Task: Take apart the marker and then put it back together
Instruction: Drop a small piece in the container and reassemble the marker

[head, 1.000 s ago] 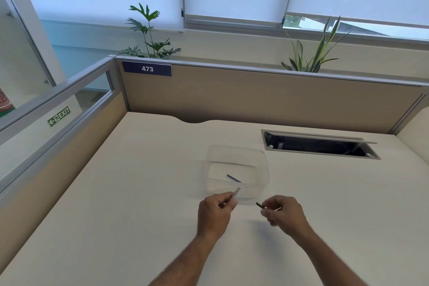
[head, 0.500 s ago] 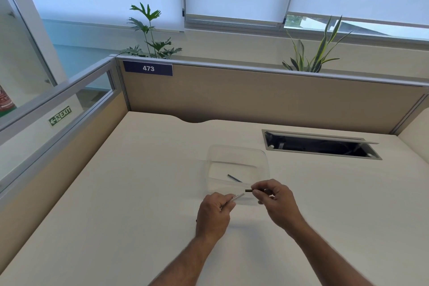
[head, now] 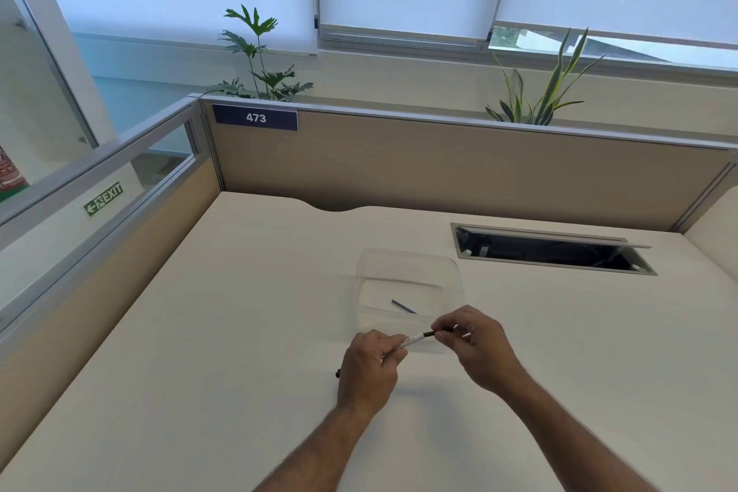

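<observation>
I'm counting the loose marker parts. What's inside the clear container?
One thin dark stick lies on the floor of the clear container. The right hand covers its near right corner, so anything there is hidden.

Left hand (head: 369, 367) and right hand (head: 477, 345) close together, fingers pinched.

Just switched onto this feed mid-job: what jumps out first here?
Both hands meet low in the middle of the desk: the left hand grips the white marker barrel while the right hand pinches a dark part at its end. Just behind them stands a clear plastic container with one thin dark piece lying inside. Farther right, an open cable hatch cuts a dark slot in the desk.
</observation>
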The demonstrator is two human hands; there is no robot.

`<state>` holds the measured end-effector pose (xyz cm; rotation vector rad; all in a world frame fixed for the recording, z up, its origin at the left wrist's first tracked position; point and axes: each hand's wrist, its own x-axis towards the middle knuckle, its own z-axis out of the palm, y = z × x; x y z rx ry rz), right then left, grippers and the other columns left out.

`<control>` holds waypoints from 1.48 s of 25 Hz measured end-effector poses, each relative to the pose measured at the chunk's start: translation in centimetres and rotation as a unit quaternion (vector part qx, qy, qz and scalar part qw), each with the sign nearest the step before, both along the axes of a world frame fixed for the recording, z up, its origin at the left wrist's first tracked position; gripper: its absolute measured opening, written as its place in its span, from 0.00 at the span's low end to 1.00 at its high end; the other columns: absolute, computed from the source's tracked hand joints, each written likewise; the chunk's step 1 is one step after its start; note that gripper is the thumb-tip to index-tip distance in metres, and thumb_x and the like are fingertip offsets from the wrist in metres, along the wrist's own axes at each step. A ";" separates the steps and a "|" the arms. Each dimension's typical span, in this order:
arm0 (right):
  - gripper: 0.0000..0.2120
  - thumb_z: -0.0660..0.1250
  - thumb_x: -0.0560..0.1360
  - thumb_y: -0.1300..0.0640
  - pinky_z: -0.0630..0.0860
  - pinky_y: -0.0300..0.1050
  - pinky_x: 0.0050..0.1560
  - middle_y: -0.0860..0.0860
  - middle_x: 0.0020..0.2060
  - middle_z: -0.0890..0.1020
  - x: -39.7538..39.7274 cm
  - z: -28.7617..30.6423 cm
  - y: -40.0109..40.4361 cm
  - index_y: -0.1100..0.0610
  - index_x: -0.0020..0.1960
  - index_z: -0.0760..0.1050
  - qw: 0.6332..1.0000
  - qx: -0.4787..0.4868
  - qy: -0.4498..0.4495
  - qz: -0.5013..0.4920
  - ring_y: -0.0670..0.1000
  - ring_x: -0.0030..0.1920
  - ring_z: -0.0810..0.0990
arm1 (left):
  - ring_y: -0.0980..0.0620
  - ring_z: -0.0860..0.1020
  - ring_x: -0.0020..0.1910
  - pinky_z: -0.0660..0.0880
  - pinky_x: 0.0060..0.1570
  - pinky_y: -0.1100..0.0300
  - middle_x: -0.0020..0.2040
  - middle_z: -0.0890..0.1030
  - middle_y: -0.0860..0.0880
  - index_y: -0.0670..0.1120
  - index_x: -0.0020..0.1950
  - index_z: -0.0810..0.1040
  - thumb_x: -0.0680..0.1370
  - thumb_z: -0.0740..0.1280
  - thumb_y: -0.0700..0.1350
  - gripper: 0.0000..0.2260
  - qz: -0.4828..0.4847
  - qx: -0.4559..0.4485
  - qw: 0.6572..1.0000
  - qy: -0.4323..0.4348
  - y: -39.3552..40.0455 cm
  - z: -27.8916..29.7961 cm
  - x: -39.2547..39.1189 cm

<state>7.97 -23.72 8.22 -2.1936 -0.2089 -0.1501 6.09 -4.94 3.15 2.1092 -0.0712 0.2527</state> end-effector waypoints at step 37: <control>0.19 0.72 0.73 0.70 0.81 0.40 0.35 0.50 0.31 0.86 -2.8 -3.9 -0.5 0.45 0.39 0.86 0.987 0.146 0.049 0.037 0.49 0.30 0.83 | 0.62 0.73 0.27 0.72 0.36 0.62 0.28 0.78 0.55 0.52 0.41 0.83 0.80 0.63 0.50 0.12 -0.283 0.071 0.942 0.168 1.0 2.3 1.3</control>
